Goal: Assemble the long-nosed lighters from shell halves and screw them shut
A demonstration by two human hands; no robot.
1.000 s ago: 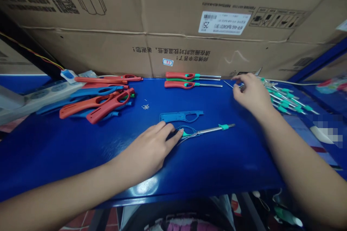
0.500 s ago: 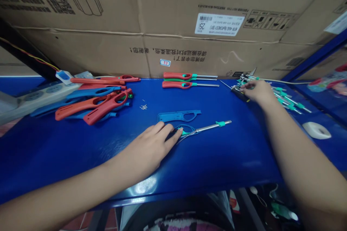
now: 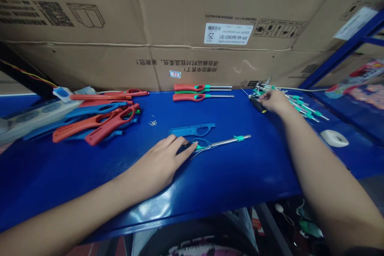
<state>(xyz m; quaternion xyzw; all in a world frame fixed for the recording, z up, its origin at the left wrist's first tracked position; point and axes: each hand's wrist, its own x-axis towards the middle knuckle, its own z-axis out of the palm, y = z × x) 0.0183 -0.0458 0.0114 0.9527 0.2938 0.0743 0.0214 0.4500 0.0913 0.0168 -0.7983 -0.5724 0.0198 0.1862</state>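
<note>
My left hand [image 3: 163,156] is closed on the handle end of a partly built blue lighter [image 3: 204,142], holding it down on the blue table. Its metal tube, with a teal piece [image 3: 239,138] around it, points right. Just behind lies a loose blue handle half [image 3: 192,129]. My right hand [image 3: 274,100] reaches to the back right with fingers pinched together. They are among white wires, beside a black screwdriver [image 3: 257,105] with a yellow end. What the fingertips hold is hidden. Several metal tubes with teal parts [image 3: 300,106] lie right of that hand.
Red and blue lighter handles [image 3: 105,124] are heaped at the left by a power strip [image 3: 33,116]. Several lighters [image 3: 189,97] lie along the back near a cardboard box [image 3: 114,60]. Small pale bits [image 3: 153,123] and a white object [image 3: 334,138] are on the table.
The view has tilted up and shifted slightly right. My right hand has edged off the screwdriver's handle, which shows more fully now. My left hand keeps its hold on the lighter.
</note>
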